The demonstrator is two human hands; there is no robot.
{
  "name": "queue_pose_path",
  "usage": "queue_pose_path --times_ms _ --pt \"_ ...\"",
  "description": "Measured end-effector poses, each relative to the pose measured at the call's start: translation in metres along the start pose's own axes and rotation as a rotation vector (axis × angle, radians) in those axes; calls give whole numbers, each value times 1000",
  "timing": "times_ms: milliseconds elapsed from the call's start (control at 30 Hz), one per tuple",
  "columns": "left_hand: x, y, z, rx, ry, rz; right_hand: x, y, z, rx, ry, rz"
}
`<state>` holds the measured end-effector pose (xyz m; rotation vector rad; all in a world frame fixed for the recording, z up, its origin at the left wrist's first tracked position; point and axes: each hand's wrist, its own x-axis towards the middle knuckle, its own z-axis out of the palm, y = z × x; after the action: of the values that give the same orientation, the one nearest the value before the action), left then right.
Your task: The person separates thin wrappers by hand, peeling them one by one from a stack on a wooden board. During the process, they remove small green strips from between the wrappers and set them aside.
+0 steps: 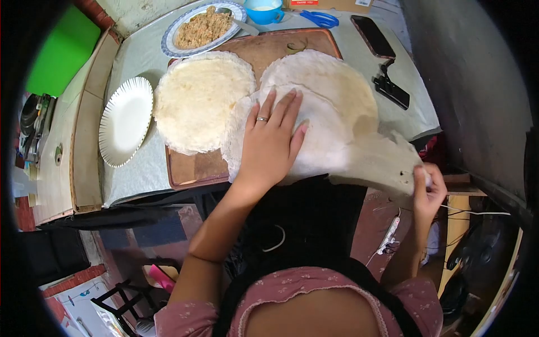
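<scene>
With our left hand [272,135] flat, gripping nothing, on the thin sheet [359,160] over the right side of the brown board [193,169], we should keep any pull gentle while our right hand [429,190] pinches its edge beyond the board, lest it tear.

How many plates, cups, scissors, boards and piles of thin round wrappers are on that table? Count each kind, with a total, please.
Plates: 2 (white fluted plate, blue-rimmed plate)
Cups: 1 (blue cup)
Scissors: 1 (blue scissors)
Boards: 1 (wooden board)
Wrapper piles: 2 (left pile, right pile)
Total: 7
</scene>
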<state>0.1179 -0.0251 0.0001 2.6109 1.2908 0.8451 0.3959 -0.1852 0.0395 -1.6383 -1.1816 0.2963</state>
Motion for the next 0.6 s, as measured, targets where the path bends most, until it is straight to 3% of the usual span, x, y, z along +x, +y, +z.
queue_pose_path --times_ms 33,67,133,233,333,467,500,600 --pt "-1 0 1 1 3 1 3 4 1 -26 -90 17" --pt "-1 0 1 2 6 0 10 8 5 -115 -160 -109" --pt "-2 0 1 0 9 0 8 17 9 157 -215 86" --pt "-2 0 2 4 18 2 5 19 33 353 -136 148" --pt "-2 1 3 8 17 3 0 27 44 324 -252 201" --pt "-2 0 2 3 22 3 4 2 45 318 -711 261" --pt "-2 0 2 3 18 0 5 6 44 164 -746 332" --pt "-2 0 3 5 9 -8 7 24 45 105 -679 127"
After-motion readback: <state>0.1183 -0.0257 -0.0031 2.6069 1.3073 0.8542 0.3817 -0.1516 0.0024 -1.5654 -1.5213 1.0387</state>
